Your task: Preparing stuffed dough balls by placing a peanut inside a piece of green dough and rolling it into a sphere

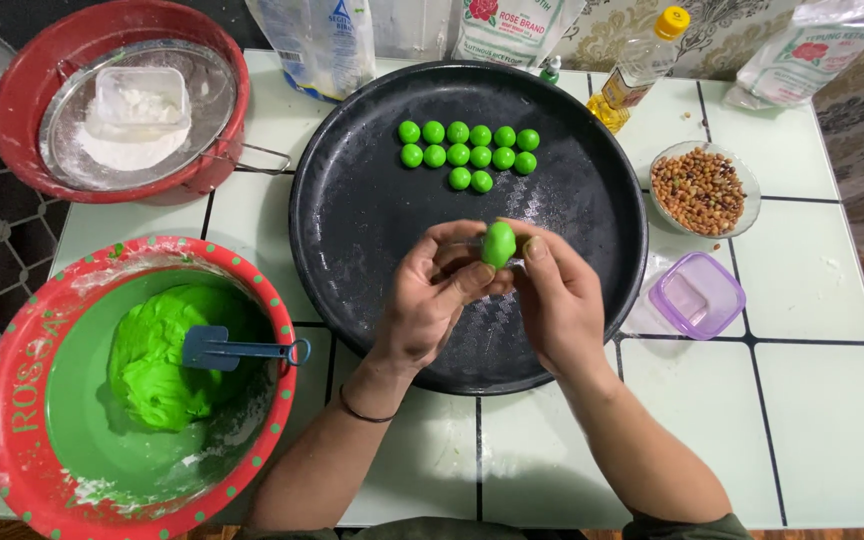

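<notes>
Green dough ball [498, 244] pinched between fingertips of left hand [432, 295] and right hand [557, 295] — both closed on it, above black round tray [352, 230]. Twelve finished green balls [469, 153] in rows further back — green dough mass [157, 360] in red-rimmed bowl [12, 400] at left.

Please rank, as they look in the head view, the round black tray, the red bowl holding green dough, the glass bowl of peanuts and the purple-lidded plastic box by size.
1. Round black tray
2. Red bowl holding green dough, though it lies nearer the camera
3. Glass bowl of peanuts
4. Purple-lidded plastic box, only slightly smaller than the peanut bowl
</notes>
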